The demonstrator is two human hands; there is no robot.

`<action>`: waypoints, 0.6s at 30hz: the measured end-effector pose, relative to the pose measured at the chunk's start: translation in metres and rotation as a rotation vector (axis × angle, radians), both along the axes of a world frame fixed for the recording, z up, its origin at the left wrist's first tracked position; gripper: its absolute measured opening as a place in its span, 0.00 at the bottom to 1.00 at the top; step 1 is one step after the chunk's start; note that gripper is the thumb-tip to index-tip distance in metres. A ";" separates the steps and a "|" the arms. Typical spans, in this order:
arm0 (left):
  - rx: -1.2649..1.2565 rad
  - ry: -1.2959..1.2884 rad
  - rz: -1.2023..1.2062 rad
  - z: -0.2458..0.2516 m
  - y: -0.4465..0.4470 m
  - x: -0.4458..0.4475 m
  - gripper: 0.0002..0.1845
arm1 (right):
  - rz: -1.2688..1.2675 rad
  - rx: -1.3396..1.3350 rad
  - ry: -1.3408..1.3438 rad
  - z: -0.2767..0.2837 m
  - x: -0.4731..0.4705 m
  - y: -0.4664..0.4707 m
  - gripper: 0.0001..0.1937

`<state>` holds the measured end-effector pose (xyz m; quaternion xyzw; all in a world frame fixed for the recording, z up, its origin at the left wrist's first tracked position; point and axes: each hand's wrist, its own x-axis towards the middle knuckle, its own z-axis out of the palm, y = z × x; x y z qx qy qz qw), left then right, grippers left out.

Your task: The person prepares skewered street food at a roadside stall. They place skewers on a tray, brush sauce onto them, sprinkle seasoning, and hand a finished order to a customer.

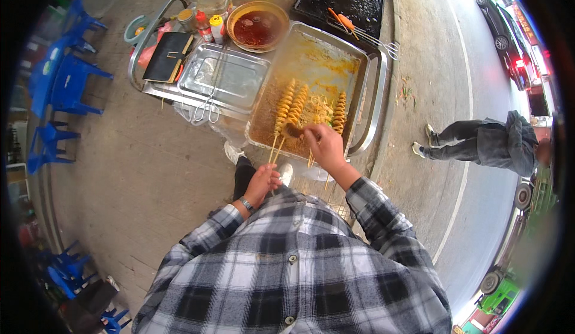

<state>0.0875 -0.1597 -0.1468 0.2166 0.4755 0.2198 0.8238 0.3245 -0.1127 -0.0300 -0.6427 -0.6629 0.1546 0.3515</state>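
My left hand (262,182) grips the bare bamboo ends of two spiral potato skewers (291,107), which lie side by side over a metal tray (310,35). In my right hand (327,147) is a small dark brown tool, apparently a brush (293,130), whose handle is hidden by my fingers. Its head touches or hovers just over the lower end of the potato spirals; which of these I cannot tell. Right of them lie skewers of pale, thin strands (316,109) and another spiral potato skewer (340,112). Brown seasoning coats the tray's lower left.
Beyond the tray are a bowl of red sauce (257,26), squeeze bottles (217,28) and a black griddle (355,2). Scissor tongs (207,107) rest across a second metal tray (242,71). A metal rail (379,105) edges the cart. A person (485,143) stands on the road.
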 end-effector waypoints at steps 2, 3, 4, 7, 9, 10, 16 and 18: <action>0.025 0.031 -0.043 0.004 -0.003 0.001 0.22 | -0.115 0.019 0.047 -0.005 0.002 0.013 0.06; 0.031 0.030 -0.045 0.006 -0.002 0.000 0.22 | -0.158 0.031 0.096 -0.009 0.002 0.020 0.06; 0.040 0.029 -0.051 0.007 -0.001 0.000 0.22 | -0.192 -0.051 0.329 -0.016 -0.002 0.029 0.09; 0.072 0.010 -0.057 0.010 0.002 0.001 0.22 | -0.111 -0.255 0.215 -0.027 -0.005 0.054 0.11; 0.101 0.009 -0.048 0.011 0.002 0.003 0.22 | -0.175 -0.239 0.356 -0.026 0.005 0.072 0.12; 0.114 0.021 -0.034 0.011 0.001 0.002 0.22 | -0.203 -0.196 0.354 -0.023 0.014 0.084 0.12; 0.177 0.038 0.020 0.009 -0.007 -0.007 0.23 | -0.218 -0.119 0.261 -0.031 0.032 0.147 0.12; 0.217 0.029 0.040 0.008 -0.007 -0.008 0.23 | -0.141 -0.158 0.319 -0.052 0.019 0.162 0.12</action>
